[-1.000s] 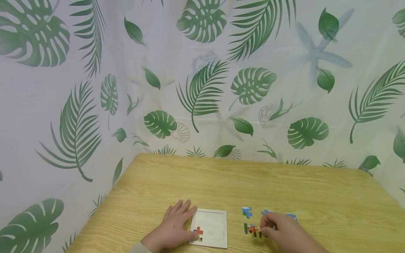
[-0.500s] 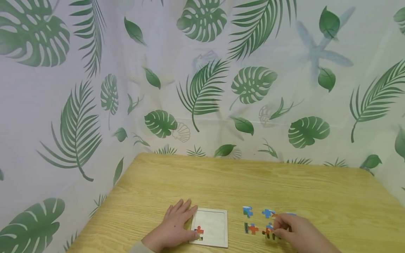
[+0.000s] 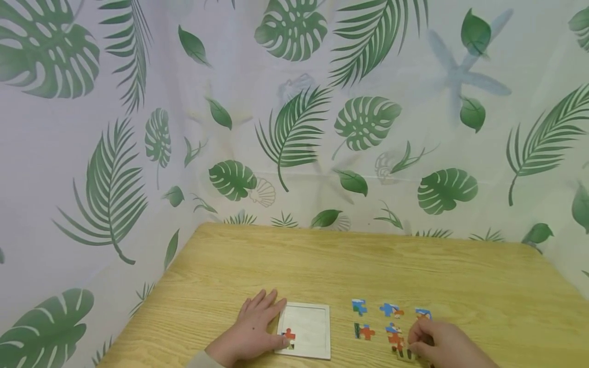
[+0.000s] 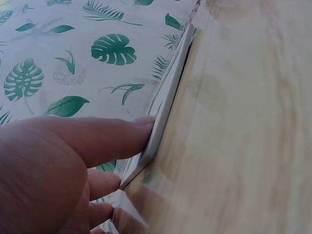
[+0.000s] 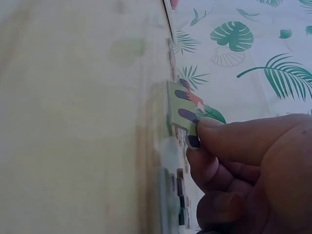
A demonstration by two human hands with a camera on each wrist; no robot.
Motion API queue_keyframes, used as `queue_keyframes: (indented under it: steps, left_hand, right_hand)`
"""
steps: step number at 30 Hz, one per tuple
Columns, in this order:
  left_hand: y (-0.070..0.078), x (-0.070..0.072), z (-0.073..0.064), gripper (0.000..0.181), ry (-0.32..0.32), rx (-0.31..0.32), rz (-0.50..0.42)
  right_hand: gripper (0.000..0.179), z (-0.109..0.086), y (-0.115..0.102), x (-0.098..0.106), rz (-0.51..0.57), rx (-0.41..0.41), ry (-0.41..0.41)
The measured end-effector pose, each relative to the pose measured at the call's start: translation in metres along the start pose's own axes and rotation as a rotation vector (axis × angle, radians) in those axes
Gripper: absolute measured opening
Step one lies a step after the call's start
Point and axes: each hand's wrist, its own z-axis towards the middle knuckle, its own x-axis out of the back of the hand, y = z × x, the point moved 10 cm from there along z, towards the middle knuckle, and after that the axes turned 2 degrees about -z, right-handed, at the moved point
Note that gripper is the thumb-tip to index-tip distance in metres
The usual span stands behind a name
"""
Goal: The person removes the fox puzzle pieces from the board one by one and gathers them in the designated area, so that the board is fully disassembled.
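My left hand (image 3: 255, 329) lies with its fingers spread along the left side of a shallow white puzzle tray (image 3: 325, 332). Its thumb (image 4: 117, 139) rests on the tray's edge, beside a red puzzle piece (image 3: 289, 334) in the tray's near left corner. To the right, my right hand (image 3: 437, 341) pinches another puzzle piece (image 5: 184, 105) between thumb and index finger. That piece is green with dark stripes and a bit of red, and looks tilted up from the table. The fingers hide part of it in the head view.
Several loose puzzle pieces lie right of the tray: a blue-green one (image 3: 359, 306), a blue one (image 3: 390, 309), another blue one (image 3: 423, 313), a red one (image 3: 366, 332) and a red-blue one (image 3: 394, 333). Behind the wooden table (image 3: 294, 260) hangs a leaf-patterned cloth (image 3: 303, 194).
My right hand has moved to the right and slightly nearer with the pinched puzzle piece, uncovering the loose pieces beneath. The left hand has stayed on the tray.
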Motion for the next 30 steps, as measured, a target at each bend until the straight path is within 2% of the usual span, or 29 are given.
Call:
queue_keyframes:
  steps: [6, 13, 30]
  left_hand:
    - [0.001, 0.0, 0.0, 0.087, 0.0, 0.003, -0.006]
    - [0.004, 0.002, -0.001, 0.087, 0.012, -0.017, 0.003]
    - [0.001, 0.001, 0.001, 0.089, -0.001, -0.013, -0.002]
  right_hand:
    - [0.008, 0.001, 0.0, -0.004, -0.041, -0.017, -0.004]
    - [0.009, 0.001, 0.001, -0.008, -0.032, -0.029, -0.015]
    - [0.009, 0.0, 0.001, -0.02, -0.033, -0.036, -0.045]
